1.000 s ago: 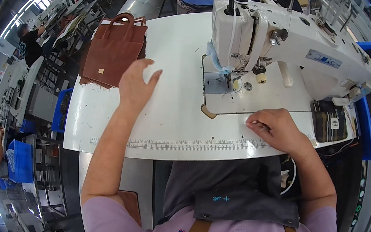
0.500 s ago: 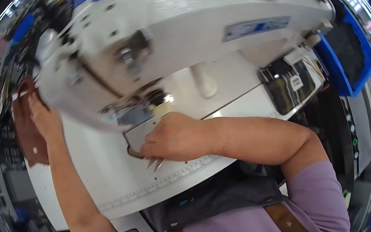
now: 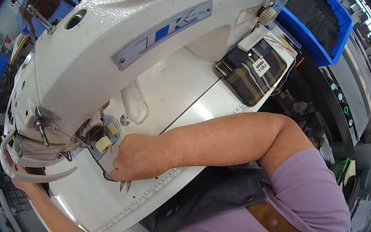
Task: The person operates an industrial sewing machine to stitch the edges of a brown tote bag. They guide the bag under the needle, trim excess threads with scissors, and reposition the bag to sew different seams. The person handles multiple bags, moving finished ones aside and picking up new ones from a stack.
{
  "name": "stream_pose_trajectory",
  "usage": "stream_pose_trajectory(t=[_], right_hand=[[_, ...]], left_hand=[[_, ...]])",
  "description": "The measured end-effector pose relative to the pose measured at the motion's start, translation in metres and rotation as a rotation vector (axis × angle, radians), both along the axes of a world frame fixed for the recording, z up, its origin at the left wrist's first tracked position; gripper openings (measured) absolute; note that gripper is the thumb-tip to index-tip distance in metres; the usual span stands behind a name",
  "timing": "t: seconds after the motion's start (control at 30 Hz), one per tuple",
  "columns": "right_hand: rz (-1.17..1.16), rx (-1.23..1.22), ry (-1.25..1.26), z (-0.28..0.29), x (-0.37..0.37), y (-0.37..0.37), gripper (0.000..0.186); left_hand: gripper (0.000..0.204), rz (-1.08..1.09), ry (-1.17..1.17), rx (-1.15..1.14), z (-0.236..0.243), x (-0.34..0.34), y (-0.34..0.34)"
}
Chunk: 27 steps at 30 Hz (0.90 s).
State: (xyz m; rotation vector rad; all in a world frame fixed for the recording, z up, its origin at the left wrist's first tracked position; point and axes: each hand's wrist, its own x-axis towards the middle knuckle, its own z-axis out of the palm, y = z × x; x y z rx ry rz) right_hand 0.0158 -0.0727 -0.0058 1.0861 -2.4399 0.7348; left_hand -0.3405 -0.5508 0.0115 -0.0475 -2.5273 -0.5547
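My right hand (image 3: 139, 159) is closed over the white sewing machine bed (image 3: 112, 201), just below the needle area. Two pointed blades of small scissors (image 3: 125, 186) stick out under its fingers; the palm hides their handles. Close to the knuckles sits a cream roller-like part (image 3: 104, 144) under the head of the sewing machine (image 3: 90, 58). My left hand (image 3: 24, 181) reaches to the far left side, partly behind the machine's curved white lever. Its fingers are mostly hidden there. A sliver of brown material (image 3: 39, 171) shows beside it, the rest being covered by the machine.
On the bed's right end lies a dark plaid pouch (image 3: 254, 72) with a phone-like dark object on it. A blue crate (image 3: 317, 21) holding dark cloth stands beyond it. A printed ruler strip (image 3: 149, 194) follows the table's front edge. Another person (image 3: 45, 15) is at the far upper left.
The view has shifted, so the machine now sits further left and looks sharper. The brown bag, plainly visible under my left hand before, is now mostly behind the machine. My right hand still holds the scissors.
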Motion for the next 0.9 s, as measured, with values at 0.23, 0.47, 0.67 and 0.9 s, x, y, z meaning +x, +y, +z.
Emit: stream_pose_trajectory(t=[0.23, 0.47, 0.67, 0.9], right_hand=[[-0.002, -0.135, -0.019, -0.008, -0.004, 0.001, 0.013], [-0.030, -0.157, -0.078, -0.002, -0.005, 0.000, 0.012], [-0.048, -0.133, -0.103, 0.000, -0.002, -0.003, 0.011], [-0.019, -0.138, -0.254, 0.011, 0.004, -0.002, 0.013]], left_hand=[[0.056, 0.123, 0.139, 0.299, 0.045, -0.006, 0.003], [0.041, 0.042, 0.409, 0.647, 0.144, 0.061, -0.026], [0.043, -0.050, 0.252, 0.251, 0.231, 0.169, -0.071], [0.024, -0.530, -0.378, 0.268, 0.188, 0.309, 0.125]])
